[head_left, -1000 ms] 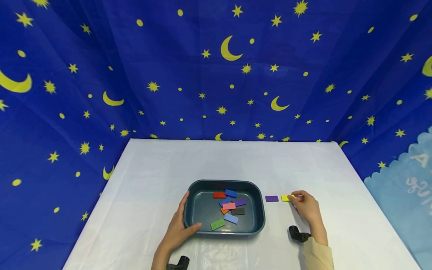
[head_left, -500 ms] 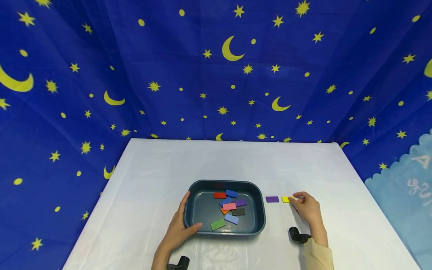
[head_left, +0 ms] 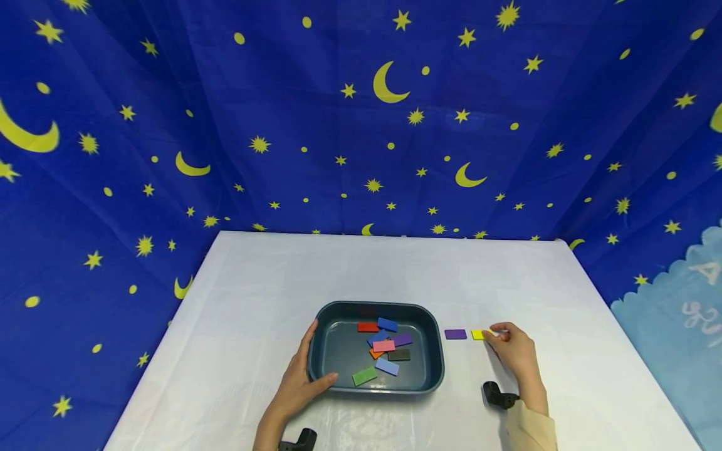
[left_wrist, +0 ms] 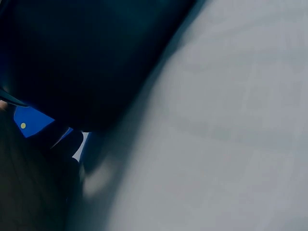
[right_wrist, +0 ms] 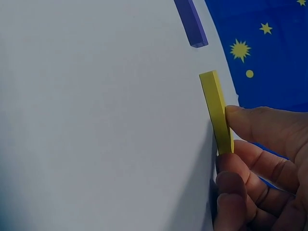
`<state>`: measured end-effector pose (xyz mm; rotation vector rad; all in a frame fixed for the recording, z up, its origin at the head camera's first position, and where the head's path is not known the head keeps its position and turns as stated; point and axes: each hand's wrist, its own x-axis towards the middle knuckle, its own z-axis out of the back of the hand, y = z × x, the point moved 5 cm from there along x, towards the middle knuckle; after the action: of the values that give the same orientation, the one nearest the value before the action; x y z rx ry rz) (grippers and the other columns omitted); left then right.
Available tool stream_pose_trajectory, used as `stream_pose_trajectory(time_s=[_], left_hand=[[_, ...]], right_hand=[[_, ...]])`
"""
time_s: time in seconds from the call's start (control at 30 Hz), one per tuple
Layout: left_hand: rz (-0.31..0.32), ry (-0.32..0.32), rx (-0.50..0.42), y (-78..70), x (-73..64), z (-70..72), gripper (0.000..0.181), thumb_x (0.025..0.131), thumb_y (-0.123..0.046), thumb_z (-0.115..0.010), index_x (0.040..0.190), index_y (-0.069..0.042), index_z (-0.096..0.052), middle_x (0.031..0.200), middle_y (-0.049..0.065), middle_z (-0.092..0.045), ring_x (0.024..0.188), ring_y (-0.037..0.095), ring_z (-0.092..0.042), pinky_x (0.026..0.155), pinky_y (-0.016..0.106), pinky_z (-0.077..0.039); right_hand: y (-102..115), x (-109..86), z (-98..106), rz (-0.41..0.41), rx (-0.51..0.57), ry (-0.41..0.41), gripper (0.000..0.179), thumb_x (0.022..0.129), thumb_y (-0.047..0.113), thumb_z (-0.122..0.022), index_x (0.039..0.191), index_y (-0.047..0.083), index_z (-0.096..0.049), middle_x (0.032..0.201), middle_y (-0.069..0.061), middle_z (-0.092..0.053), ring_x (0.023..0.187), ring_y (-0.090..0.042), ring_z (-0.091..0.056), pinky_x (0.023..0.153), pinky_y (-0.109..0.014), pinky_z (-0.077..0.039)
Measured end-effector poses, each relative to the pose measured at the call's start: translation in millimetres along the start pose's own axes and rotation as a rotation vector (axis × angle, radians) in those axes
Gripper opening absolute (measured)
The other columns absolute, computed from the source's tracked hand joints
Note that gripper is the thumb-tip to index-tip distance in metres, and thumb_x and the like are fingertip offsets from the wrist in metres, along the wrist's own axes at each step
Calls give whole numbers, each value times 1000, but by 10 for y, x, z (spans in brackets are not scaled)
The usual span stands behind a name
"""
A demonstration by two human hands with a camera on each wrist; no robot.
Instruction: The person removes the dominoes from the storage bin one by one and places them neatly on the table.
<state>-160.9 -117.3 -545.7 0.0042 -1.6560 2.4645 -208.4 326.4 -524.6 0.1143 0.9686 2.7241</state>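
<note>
A dark blue-grey rectangular tray (head_left: pixel 340 347) sits on the white table in the head view. My left hand (head_left: pixel 298 378) holds its near left corner, fingers along the left wall and thumb over the front rim. In the dim left wrist view, the tray's outer wall (left_wrist: pixel 86 57) covers much of the hand. To the tray's right, my right hand (head_left: pixel 514 352) pinches the right end of a yellow domino (head_left: pixel 477 335) at the table surface. The right wrist view shows its thumb (right_wrist: pixel 243 119) against one face of it. A purple domino (head_left: pixel 455 334) lies just left, in line and apart.
Several loose dominoes lie in the tray, among them a red one (head_left: pixel 368 327), a pink one (head_left: pixel 384 346) and a green one (head_left: pixel 364 376). A blue star-patterned curtain (head_left: pixel 361 125) stands behind the table's far edge (head_left: pixel 395 236).
Both hands, the tray and the dominoes keep their places on the table. Only the head view has shifted very slightly.
</note>
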Motion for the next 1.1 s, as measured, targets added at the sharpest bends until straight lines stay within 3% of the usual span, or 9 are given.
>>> stream_pose_trajectory(time_s=[0.37,0.7,0.93,1.1], left_hand=[[2,-4,-4,8,-1,-4,100,73,-31,-75,151,-39,-14,150,15,-29,127,40,-37,92,65,-32],[7,-12,9,-16,-9,24,100,72,-33,-75,151,-38,-14,150,15,-29,128,40,-37,93,65,-32],[-28,-10,9,1,-16,32,100,73,-30,-76,152,-37,-14,152,13,-27,129,41,-34,93,66,-30],[-26,-7,10,18,-14,19,100,74,-31,-76,152,-37,-13,153,11,-25,131,41,-32,93,68,-28]], right_hand=[[2,-4,-10,-3,2,-3,31,89,25,-66,103,-3,-64,72,-3,-54,63,-18,-45,60,-32,-36],[89,-13,7,-3,18,-68,28,91,23,-62,104,-2,-63,67,-3,-50,56,-17,-43,52,-30,-34],[366,-2,80,108,28,-127,25,91,22,-64,100,-2,-66,65,-2,-49,55,-16,-42,51,-30,-33],[597,-10,111,177,51,-123,22,90,23,-66,97,2,-67,65,-1,-50,52,-14,-42,47,-27,-34]])
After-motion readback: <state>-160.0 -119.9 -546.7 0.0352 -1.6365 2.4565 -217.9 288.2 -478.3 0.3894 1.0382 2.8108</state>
